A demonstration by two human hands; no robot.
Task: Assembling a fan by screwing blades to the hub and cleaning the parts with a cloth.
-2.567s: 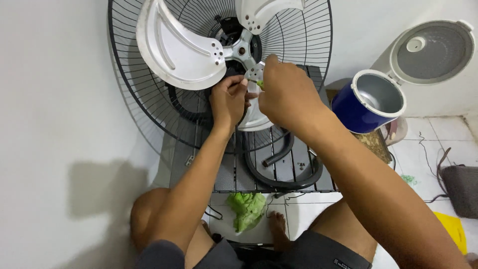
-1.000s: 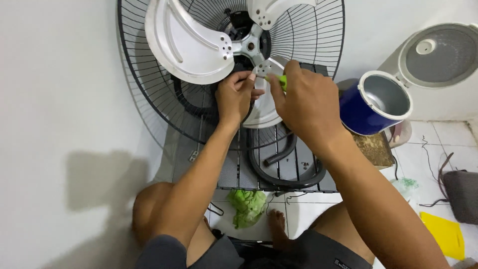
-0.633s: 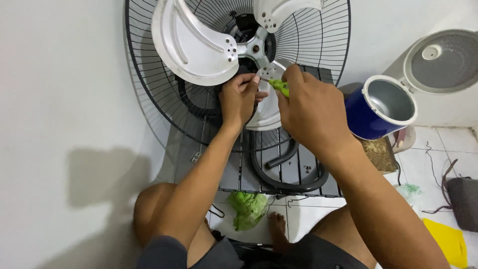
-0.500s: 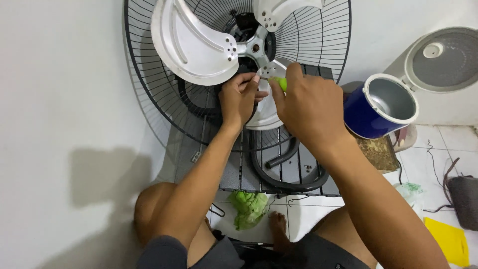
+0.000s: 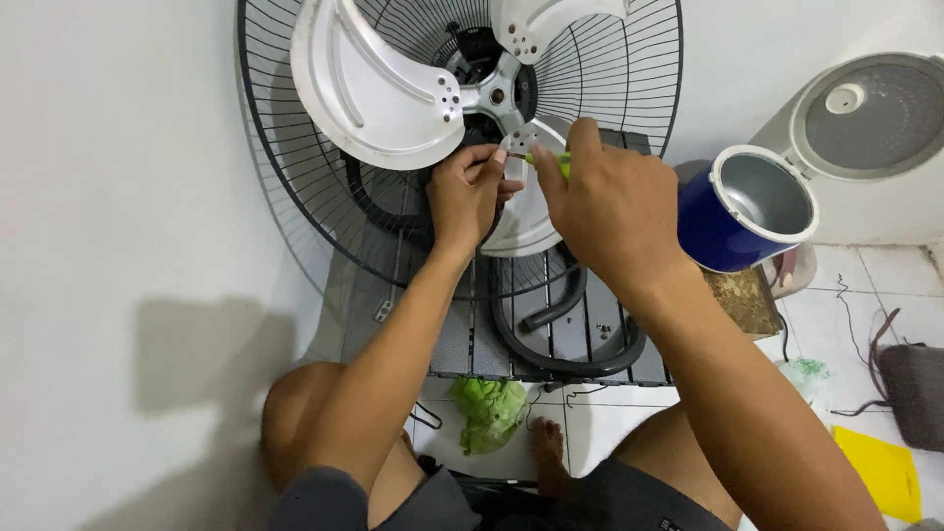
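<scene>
The fan blade (image 5: pixel 526 211) at the bottom of the hub is a white curved piece, probably thin plastic or light metal: it looks light and fairly stiff, but its wide smooth face can slip in the fingers and its thin edge may bend, so the safest place to take it is at the narrow root, where small holes meet the metal hub (image 5: pixel 495 95). It sits there now, at the lower arm of the hub, in front of the black wire guard (image 5: pixel 295 206), while a second large blade (image 5: pixel 374 84) and a third one (image 5: pixel 541 22) are already fixed above. The left hand (image 5: pixel 464 197) is partly curled, with its fingertips pinching the root of the lower blade, just under the hub. The right hand (image 5: pixel 610 206) is closed around a thin tool with a green handle (image 5: pixel 553 161), probably a screwdriver; its tip is hidden behind the fingers, so one cannot tell if it touches a screw. Below the hands a black curved stand (image 5: pixel 565 339) lies on a dark ribbed mat (image 5: pixel 462 339) on the floor. To the right stands a blue rice cooker (image 5: pixel 747 211) with its lid open, and near the person's knees lies a crumpled green plastic bag (image 5: pixel 487 413).
</scene>
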